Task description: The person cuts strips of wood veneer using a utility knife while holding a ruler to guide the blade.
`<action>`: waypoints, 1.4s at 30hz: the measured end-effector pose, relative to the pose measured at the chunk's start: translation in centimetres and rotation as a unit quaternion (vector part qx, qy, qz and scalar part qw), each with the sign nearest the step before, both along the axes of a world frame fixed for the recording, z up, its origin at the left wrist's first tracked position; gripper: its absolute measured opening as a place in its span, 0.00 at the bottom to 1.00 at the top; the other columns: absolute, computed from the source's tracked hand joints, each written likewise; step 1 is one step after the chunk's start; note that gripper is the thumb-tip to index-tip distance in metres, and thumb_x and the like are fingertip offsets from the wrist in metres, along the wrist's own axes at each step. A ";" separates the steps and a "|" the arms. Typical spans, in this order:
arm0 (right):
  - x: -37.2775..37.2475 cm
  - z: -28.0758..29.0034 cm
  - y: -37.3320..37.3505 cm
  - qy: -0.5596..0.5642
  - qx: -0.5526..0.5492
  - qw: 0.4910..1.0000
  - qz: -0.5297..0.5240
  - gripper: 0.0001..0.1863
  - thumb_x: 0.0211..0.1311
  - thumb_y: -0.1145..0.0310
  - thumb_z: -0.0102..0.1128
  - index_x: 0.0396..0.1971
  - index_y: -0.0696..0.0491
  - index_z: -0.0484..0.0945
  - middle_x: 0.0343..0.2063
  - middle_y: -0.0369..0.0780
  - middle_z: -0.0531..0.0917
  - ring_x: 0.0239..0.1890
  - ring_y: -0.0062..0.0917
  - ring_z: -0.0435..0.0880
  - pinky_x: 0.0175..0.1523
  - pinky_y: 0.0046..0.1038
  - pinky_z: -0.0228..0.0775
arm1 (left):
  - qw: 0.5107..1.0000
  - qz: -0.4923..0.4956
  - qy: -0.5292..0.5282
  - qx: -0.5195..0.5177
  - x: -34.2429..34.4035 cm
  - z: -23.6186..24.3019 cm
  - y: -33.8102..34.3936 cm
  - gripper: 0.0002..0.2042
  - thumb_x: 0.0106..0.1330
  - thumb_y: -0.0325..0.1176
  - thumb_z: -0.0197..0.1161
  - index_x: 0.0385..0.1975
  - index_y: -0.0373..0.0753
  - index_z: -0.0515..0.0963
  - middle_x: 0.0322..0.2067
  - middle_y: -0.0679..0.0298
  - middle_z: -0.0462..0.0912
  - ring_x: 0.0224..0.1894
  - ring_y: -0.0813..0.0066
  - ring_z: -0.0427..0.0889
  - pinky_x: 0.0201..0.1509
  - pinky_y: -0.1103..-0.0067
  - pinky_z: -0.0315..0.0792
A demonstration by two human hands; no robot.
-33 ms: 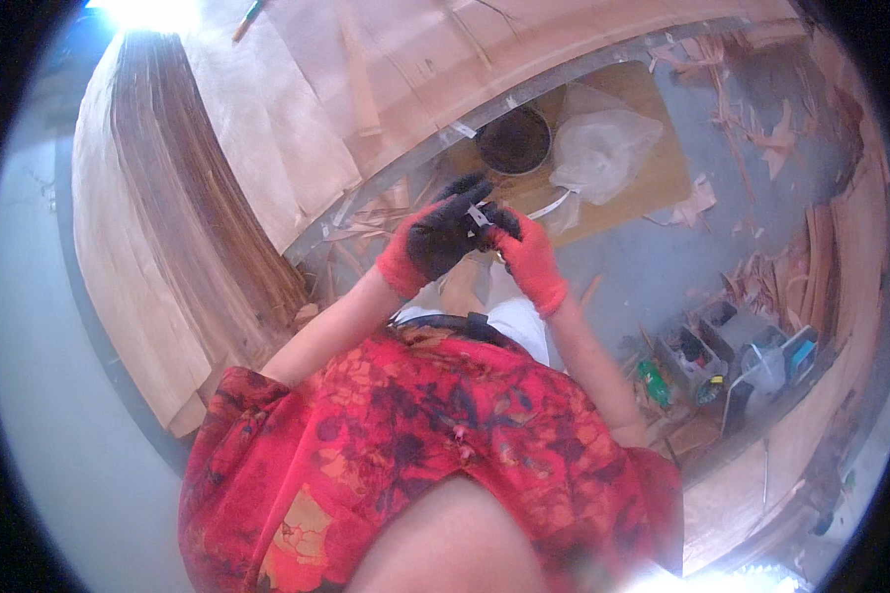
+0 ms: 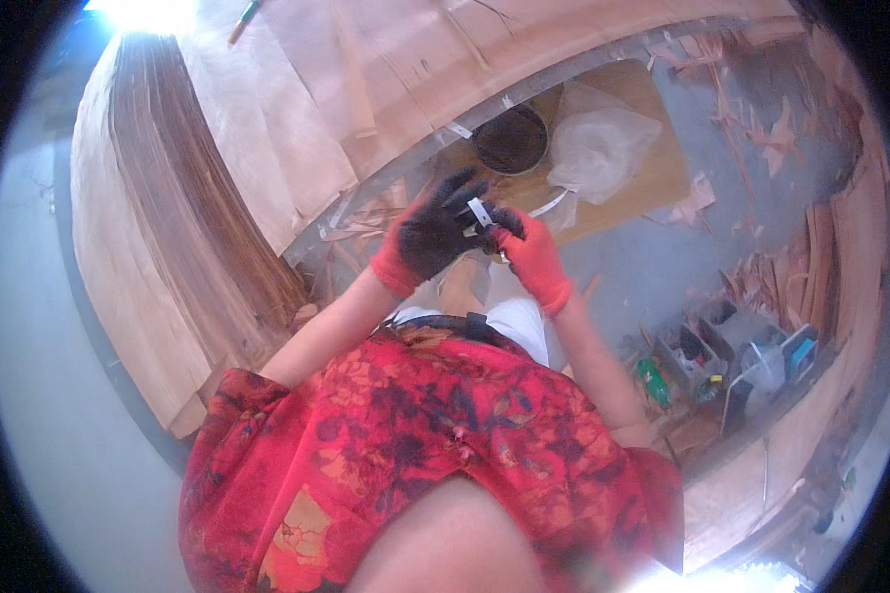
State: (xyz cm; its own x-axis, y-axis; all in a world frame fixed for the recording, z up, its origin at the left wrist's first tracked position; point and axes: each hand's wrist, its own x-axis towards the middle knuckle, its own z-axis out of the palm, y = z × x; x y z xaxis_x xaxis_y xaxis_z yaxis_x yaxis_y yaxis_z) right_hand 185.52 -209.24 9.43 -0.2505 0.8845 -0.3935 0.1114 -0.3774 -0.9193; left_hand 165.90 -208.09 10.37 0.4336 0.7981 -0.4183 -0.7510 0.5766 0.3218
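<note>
My left hand (image 2: pixel 431 233), in a red glove with black palm and fingers, is raised in front of my lap with its fingers stretched and apart. Facing it is my right hand (image 2: pixel 532 255), gloved alike, its fingers closed in a pinch. A small white strip (image 2: pixel 480 211) sticks up from the right fingertips, close against the left fingers. What the strip belongs to is hidden by the gloves. Whether the left fingers touch it, I cannot tell.
Wood veneer sheets (image 2: pixel 257 109) cover the bench ahead, and a dark-striped veneer stack (image 2: pixel 183 178) lies left. Beyond my hands, a dark round container (image 2: pixel 510 139) and a clear plastic bag (image 2: pixel 603 148) rest on a brown board (image 2: pixel 663 163). A green bottle (image 2: pixel 653 381) stands at right among boxes.
The left fingers have spread apart, and the left hand has shifted slightly left. More of the white strip shows between the hands. The right hand has barely moved.
</note>
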 end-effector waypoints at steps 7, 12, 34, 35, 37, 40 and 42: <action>4.5 0.0 3.9 -0.061 -0.107 0.979 0.162 0.11 0.64 0.64 0.62 0.38 0.55 0.83 0.23 0.33 0.84 0.25 0.14 0.80 0.31 0.22 0.71 | 0.826 -0.283 0.461 0.161 0.3 -2.0 3.6 0.15 0.66 0.34 0.66 0.50 0.34 0.79 0.44 0.61 0.85 0.45 0.76 0.84 0.49 0.77 0.78; 9.6 0.1 7.5 -0.274 -0.013 0.919 0.282 0.12 0.63 0.60 0.65 0.36 0.53 0.83 0.26 0.39 0.86 0.29 0.27 0.85 0.36 0.33 0.75 | 0.803 -0.273 0.516 0.118 3.0 -5.2 5.3 0.07 0.66 0.30 0.63 0.39 0.34 0.82 0.30 0.65 0.86 0.30 0.78 0.83 0.36 0.78 0.78; 1.7 -23.5 11.5 -0.419 -0.037 0.857 0.298 0.41 0.63 0.66 0.51 0.75 0.29 0.50 0.44 0.56 0.84 0.45 0.53 0.84 0.49 0.52 0.74 | 0.572 -0.223 0.789 0.030 7.5 -26.7 11.7 0.20 0.67 0.44 0.50 0.46 0.35 0.79 0.47 0.43 0.83 0.52 0.43 0.80 0.56 0.56 0.74; 1.8 -23.8 11.5 -0.428 -0.024 0.849 0.308 0.41 0.63 0.67 0.51 0.75 0.29 0.50 0.44 0.56 0.84 0.46 0.54 0.84 0.50 0.52 0.74 | 0.561 -0.193 0.803 0.059 7.2 -26.8 11.5 0.19 0.68 0.44 0.49 0.44 0.35 0.80 0.46 0.44 0.83 0.51 0.44 0.81 0.55 0.56 0.74; 2.2 -24.3 11.5 -0.445 -0.012 0.837 0.317 0.41 0.62 0.68 0.50 0.75 0.30 0.50 0.45 0.56 0.84 0.47 0.54 0.84 0.50 0.51 0.74 | 0.552 -0.156 0.814 0.091 6.8 -26.6 10.4 0.18 0.68 0.43 0.49 0.39 0.35 0.81 0.43 0.45 0.84 0.48 0.45 0.82 0.53 0.57 0.75; 2.4 -24.5 11.8 -0.463 -0.030 0.820 0.336 0.39 0.62 0.68 0.48 0.74 0.31 0.54 0.46 0.57 0.83 0.49 0.53 0.83 0.53 0.49 0.75 | 0.591 -0.170 0.785 0.076 3.5 -25.0 7.7 0.16 0.67 0.40 0.50 0.33 0.36 0.81 0.39 0.46 0.85 0.43 0.48 0.85 0.48 0.57 0.76; 1.9 -24.0 12.1 -0.471 -0.022 0.808 0.354 0.38 0.63 0.68 0.47 0.74 0.31 0.54 0.47 0.57 0.83 0.50 0.53 0.83 0.53 0.49 0.74 | 0.530 -0.211 0.812 0.125 -3.3 -25.5 2.5 0.12 0.62 0.40 0.57 0.33 0.39 0.82 0.37 0.46 0.85 0.41 0.47 0.84 0.47 0.57 0.76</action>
